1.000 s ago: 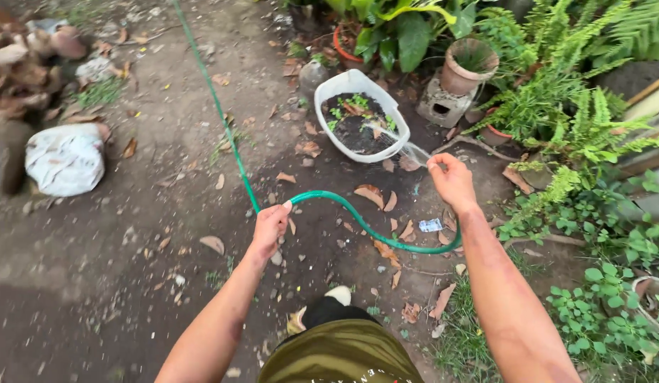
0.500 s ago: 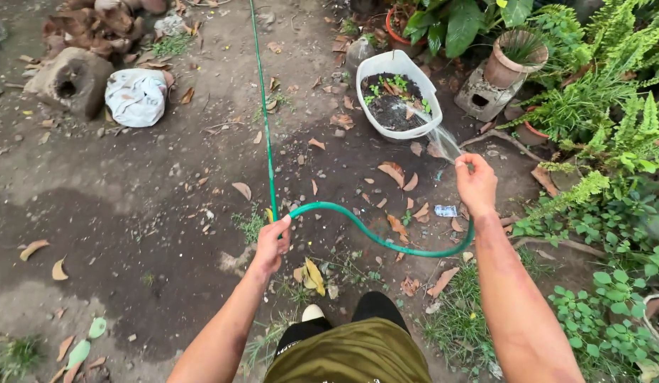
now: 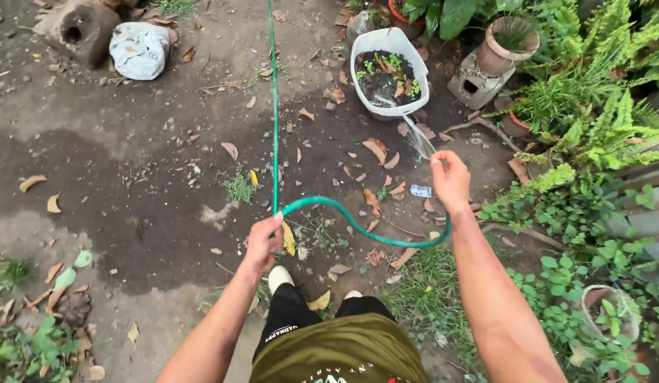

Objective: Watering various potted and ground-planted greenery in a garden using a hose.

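Garden yard, dirt ground (image 3: 131,177) lying dark and wet, dry leaves (image 3: 375,150) lying about. White bag (image 3: 139,48) sitting far left by stone. Left hand (image 3: 264,240) closing round green hose (image 3: 358,225), keeping slack off ground. Hose looking soft, bendy, likely slippery when wet; best holding near tip. Right hand (image 3: 450,181) gripping hose end, water (image 3: 416,136) spraying into white pot (image 3: 389,71). Ferns (image 3: 592,106) growing at right.
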